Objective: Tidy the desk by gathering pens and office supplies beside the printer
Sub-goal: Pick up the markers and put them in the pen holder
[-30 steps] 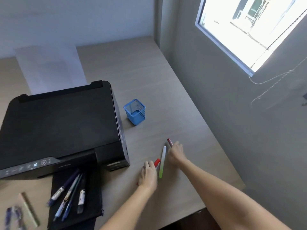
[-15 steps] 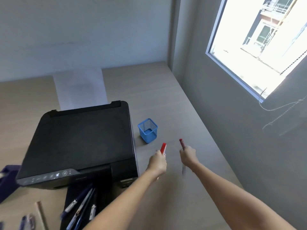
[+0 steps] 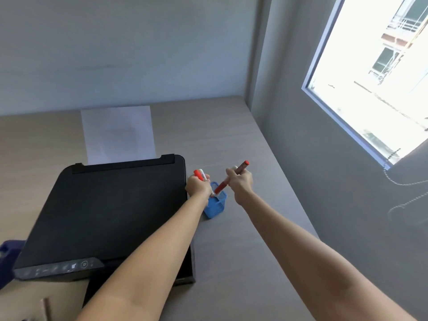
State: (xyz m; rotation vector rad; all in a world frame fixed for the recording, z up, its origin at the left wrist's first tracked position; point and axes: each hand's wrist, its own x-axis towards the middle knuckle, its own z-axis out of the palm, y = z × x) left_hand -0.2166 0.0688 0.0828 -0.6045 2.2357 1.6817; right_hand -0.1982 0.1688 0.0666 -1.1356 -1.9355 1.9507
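Note:
A small blue mesh pen cup (image 3: 216, 208) stands on the desk just right of the black printer (image 3: 111, 212). My left hand (image 3: 197, 185) is directly over the cup, closed around a red-capped white marker (image 3: 200, 174) held upright. My right hand (image 3: 239, 180) is just right of the cup, gripping a dark red marker (image 3: 231, 178) tilted with its lower tip over the cup's mouth. A second pale pen end shows in the right fist beside it. Both forearms reach in from the bottom of the view.
A white sheet (image 3: 118, 133) stands in the printer's rear feed. A grey wall with a window (image 3: 375, 72) runs along the desk's right edge. A dark blue object (image 3: 9, 253) lies at the far left. Wooden desk surface (image 3: 231, 262) lies between my arms.
Both hands picked markers up off the desk and carried them away from me to the blue cup. The green-tipped pen no longer lies on the desk.

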